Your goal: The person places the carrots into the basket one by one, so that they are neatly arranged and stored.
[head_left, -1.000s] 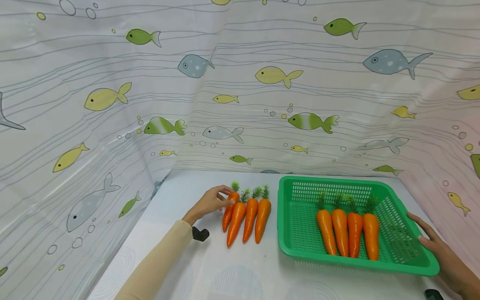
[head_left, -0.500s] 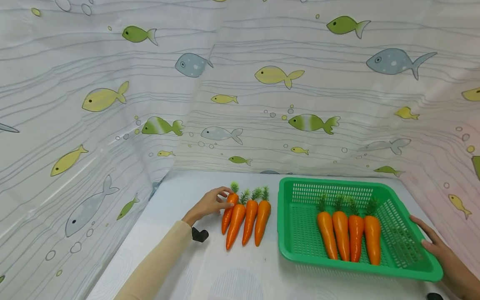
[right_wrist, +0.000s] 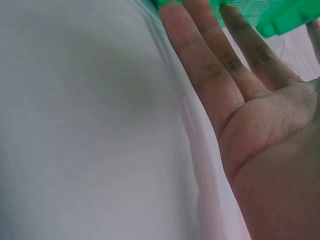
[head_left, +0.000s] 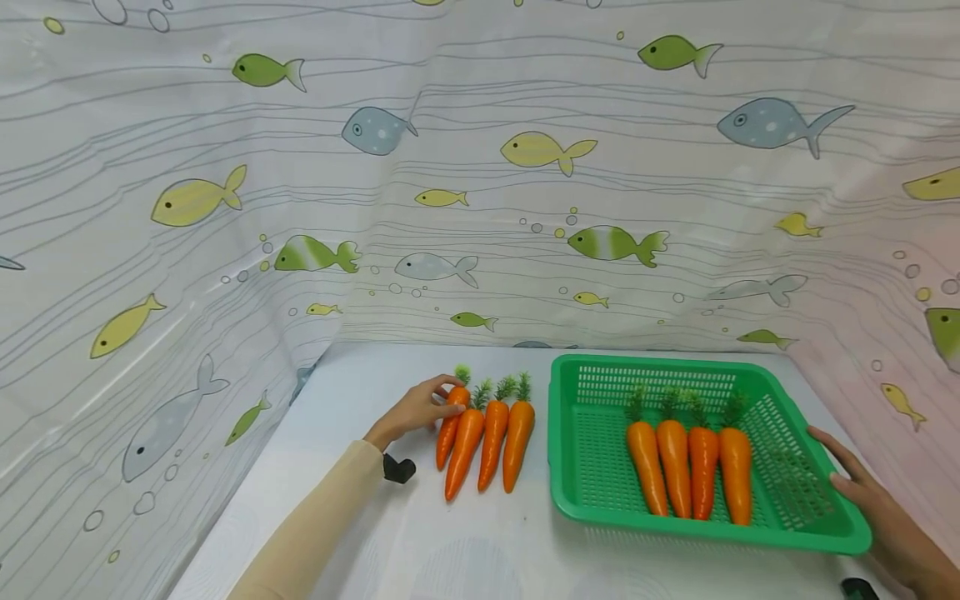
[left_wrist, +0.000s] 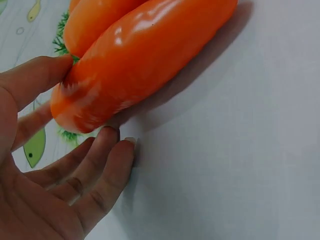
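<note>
Closest up, the right hand [head_left: 866, 493] has its fingers pretty straight and a bit apart, against the side of a green basket [head_left: 562, 433] with four carrots [head_left: 673, 462] lying in it. Further left, the left hand [head_left: 416, 410] has thumb and index pinching the top end of the leftmost carrot [head_left: 446, 439], three more carrots [head_left: 493, 446] beside it on the white table [head_left: 420, 533], fishy sheet [head_left: 480, 217] behind everything

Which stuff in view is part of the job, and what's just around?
Part of the job, most likely:
left hand, at the leftmost carrot
three carrots beside it
right hand, touching the green basket
four carrots in the basket

Just around:
fish-print sheet
white tabletop
</note>
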`<state>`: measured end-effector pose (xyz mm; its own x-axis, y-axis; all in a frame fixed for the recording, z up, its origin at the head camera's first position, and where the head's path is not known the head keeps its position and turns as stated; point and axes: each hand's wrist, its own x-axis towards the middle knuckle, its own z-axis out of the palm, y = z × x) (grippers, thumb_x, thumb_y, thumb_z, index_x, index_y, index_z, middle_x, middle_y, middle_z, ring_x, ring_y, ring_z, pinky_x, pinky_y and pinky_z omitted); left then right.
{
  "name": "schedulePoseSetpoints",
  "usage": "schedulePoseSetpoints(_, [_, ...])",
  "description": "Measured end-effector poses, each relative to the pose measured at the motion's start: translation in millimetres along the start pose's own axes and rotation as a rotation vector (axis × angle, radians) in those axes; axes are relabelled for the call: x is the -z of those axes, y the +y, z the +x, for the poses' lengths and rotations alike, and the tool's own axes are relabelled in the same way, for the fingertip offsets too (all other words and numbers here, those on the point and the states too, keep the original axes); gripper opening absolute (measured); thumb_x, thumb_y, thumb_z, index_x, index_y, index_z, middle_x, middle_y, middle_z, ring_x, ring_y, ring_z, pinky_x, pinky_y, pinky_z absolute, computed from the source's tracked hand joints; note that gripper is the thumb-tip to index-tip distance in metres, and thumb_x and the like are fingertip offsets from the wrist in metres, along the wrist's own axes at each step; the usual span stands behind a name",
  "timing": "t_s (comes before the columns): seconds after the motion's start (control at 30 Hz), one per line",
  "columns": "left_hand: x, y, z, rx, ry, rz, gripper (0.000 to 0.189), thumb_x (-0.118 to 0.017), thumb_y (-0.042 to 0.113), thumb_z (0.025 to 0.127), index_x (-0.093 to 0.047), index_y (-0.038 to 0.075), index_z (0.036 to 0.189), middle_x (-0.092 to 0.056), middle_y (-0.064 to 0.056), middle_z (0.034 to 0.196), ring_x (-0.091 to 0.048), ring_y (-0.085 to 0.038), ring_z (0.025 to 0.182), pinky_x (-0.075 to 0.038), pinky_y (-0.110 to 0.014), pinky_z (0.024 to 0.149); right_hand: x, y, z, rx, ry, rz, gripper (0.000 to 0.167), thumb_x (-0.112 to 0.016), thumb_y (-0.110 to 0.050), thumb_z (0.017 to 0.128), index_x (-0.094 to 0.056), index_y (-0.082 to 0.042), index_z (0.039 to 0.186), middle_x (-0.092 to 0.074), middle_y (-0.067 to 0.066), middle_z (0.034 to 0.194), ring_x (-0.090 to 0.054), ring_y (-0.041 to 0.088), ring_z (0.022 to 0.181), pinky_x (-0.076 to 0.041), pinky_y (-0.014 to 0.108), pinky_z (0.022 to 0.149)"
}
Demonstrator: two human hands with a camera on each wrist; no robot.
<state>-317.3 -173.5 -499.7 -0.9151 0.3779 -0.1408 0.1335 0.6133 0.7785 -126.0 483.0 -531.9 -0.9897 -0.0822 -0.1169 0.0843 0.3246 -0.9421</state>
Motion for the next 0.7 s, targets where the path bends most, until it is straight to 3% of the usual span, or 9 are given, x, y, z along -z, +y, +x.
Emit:
schedulePoseSetpoints(0.23, [0.9,0.5,2.6,0.013,0.015,-0.017,0.038,-0.077,0.033,0.095,-0.059,0.020,0.126,-0.060,-0.014,0.123,-0.064,-0.025,0.082,-0.058,-0.036,0.063,-1.2,-1.6,1.0,0.013,-0.033,0.079,0.058,-0.026,-0.028,0.114,-0.002,-0.051,0.161,-0.014,-0.027,0.146,-0.061,0.000,0.100,-0.061,0.032,0.076])
schedulePoseSetpoints(0.4, [1.7,2.3,1.2,0.019,0.013,-0.019,0.033,-0.074,0.029,0.097,-0.064,0.021,0.128,-0.058,-0.015,0.127,-0.064,-0.023,0.089,-0.059,-0.036,0.067,-0.6,-1.9,0.3,0.020,-0.028,0.091,0.058,-0.026,-0.028,0.113,-0.003,-0.050,0.162,-0.007,-0.025,0.152,-0.056,-0.005,0.102,-0.060,0.031,0.077])
schedulePoseSetpoints(0.7, [7.1,-3.4,-3.5,0.039,0.039,-0.126,0.035,-0.074,0.023,0.097,-0.066,0.017,0.131,-0.058,-0.016,0.131,-0.064,-0.027,0.103,-0.061,-0.038,0.069,-0.9,-3.2,-1.2,0.011,-0.019,0.060,0.058,-0.027,-0.029,0.114,-0.003,-0.050,0.162,-0.010,-0.028,0.149,-0.057,-0.005,0.100,-0.060,0.030,0.077])
